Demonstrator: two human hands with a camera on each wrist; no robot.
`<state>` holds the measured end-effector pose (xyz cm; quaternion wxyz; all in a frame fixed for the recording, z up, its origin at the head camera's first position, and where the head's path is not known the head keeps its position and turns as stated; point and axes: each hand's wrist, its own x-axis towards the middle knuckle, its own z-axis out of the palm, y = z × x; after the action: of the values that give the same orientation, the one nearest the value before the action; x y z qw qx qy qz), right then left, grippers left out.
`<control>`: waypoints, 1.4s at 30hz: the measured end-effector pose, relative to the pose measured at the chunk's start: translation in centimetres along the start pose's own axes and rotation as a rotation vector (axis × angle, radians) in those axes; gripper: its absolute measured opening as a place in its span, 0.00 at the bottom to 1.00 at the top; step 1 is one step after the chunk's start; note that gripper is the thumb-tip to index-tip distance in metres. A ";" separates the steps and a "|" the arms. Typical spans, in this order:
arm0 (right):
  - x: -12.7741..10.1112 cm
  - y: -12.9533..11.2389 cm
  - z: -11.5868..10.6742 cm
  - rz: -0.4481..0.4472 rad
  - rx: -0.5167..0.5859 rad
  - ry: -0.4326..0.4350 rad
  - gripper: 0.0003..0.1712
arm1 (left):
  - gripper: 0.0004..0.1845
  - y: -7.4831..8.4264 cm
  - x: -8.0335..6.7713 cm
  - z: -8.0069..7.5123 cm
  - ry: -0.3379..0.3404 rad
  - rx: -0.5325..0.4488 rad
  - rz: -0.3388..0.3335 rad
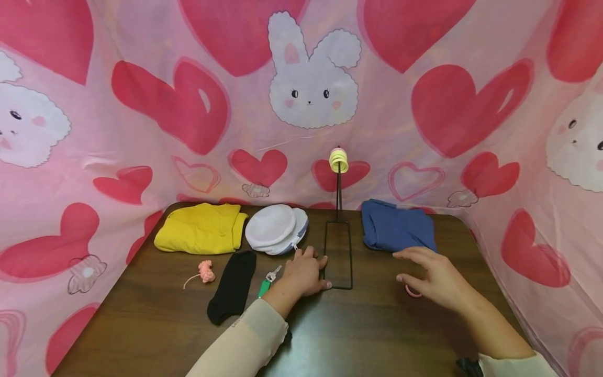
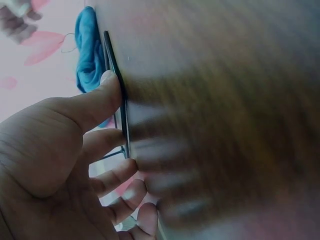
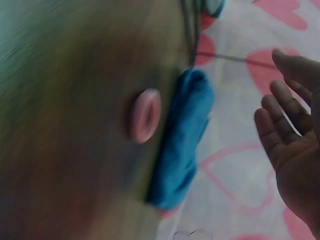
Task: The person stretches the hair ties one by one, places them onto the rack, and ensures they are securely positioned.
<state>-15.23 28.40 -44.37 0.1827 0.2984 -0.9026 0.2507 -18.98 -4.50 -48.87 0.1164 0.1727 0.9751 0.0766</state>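
Left hand (image 1: 305, 273): fingers lie flat, steadying the wire stand (image 1: 338, 255), frame centre.
Right hand (image 1: 435, 277): fingers spread open, hovering above the pink ring (image 3: 146, 115).
Next: I'd guess close on that ring, lift it.

A yellow folded garment (image 1: 200, 228) is laid at the desk's (image 1: 367, 335) far left, with stacked white pads (image 1: 275, 228) beside it. A black sock (image 1: 233, 286) is placed nearer the front, flanked by a pink knotted cord (image 1: 205, 271) and a green-handled key (image 1: 266, 283). Heart-and-rabbit fabric (image 1: 301, 94) is hung behind.
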 end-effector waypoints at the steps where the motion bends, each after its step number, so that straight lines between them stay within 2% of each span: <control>1: -0.5 0.5 0.1 0.011 -0.013 -0.024 0.30 | 0.41 0.0 0.0 0.0 -0.002 0.000 -0.001; 4: -1.7 1.8 0.2 0.052 -0.039 -0.117 0.33 | 0.41 0.0 0.0 0.1 0.002 0.001 -0.001; 10: -3.4 3.5 0.1 0.144 -0.007 -0.339 0.42 | 0.41 0.0 0.1 0.3 0.002 -0.007 0.010; 12: -3.6 3.7 0.1 0.155 0.009 -0.387 0.42 | 0.41 0.1 0.1 0.2 0.003 -0.008 0.014; 15: -3.8 3.9 0.3 0.141 0.022 -0.412 0.39 | 0.40 0.1 0.1 0.2 0.007 -0.007 0.015; 26: -3.8 4.5 1.3 0.035 -0.030 -0.356 0.21 | 0.40 0.2 0.1 0.2 -0.003 -0.015 0.015; 32: -3.4 4.1 1.4 0.043 -0.034 -0.323 0.14 | 0.40 0.1 0.2 0.1 -0.013 -0.008 0.014; 37: -2.2 2.4 1.2 -0.025 -0.041 -0.204 0.16 | 0.40 0.1 0.2 0.0 -0.017 -0.016 0.017; 42: 0.1 -0.3 0.8 -0.118 -0.026 -0.070 0.20 | 0.40 -0.1 0.2 0.0 -0.010 -0.007 0.009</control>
<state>-15.25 27.73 -44.86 0.1694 0.3571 -0.8925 0.2172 -19.20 -4.47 -48.96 0.1218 0.1769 0.9734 0.0799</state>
